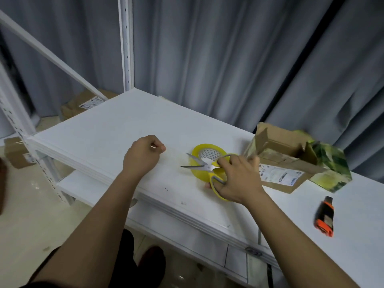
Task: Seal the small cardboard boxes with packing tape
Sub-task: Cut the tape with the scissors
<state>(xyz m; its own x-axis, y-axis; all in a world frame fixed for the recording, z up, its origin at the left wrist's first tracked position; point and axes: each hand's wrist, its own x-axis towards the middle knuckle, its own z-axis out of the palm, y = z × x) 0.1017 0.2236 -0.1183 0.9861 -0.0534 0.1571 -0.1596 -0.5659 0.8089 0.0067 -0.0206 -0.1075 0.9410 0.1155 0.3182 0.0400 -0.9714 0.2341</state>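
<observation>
Two hands are over the white table [99, 129], and you're working at its near edge. Your right hand [239, 179] grips the yellow-handled scissors [204, 167], fingers curled through the loops, blades parted and pointing left. Right under those blades lies the roll of packing tape [208, 155], flat on the table, partly covered by the scissors and your knuckles. Your left hand [143, 154] sits to the left of the blades, fingers curled in with thumb against forefinger; it seems to pinch something thin and clear, but I cannot tell for sure. To your right, nearer the table's front, an orange and black utility knife [325, 217] lies alone, well apart from the tape. Just beyond your right hand stands the small cardboard box [284, 161], flaps up and open, a white shipping label on its near side; green printed packaging [332, 169] touches its right end. Off to the left, past the white shelf post [126, 42], more cardboard parcels [87, 104] rest on the floor. Grey curtains [218, 59] close off the back.
</observation>
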